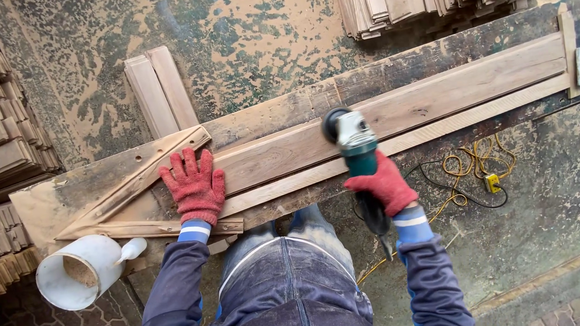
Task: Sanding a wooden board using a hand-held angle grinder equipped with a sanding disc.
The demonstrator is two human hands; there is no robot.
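Fingers first: the left hand (195, 185), in a red knit glove, lies flat with its fingers spread apart, palm pressed down on the near end of the long plank (391, 117). It grips nothing, just bears down on the wood. Over on the other side, the right hand (384, 182), gloved the same red, has its fingers clamped tight around the green body of the angle grinder (352, 141). The grinder's grey head and dark disc sit on the plank's face, roughly at its middle, well apart from the flat hand.

The plank runs slantwise from lower left to upper right, lying on a rough, dusty workbench (66, 196), with a thinner pale strip (468, 115) tight against its near edge. A black cord trails from the grinder's tail toward the yellow cable (476, 160) coiled on the floor to the right. Near the left sleeve, a white plastic jug (78, 273) lies on its side at the bench corner, sawdust inside. Stacks of short wood pieces (9, 137) stand at the left edge, and two loose boards (161, 90) rest on the floor beyond the bench.
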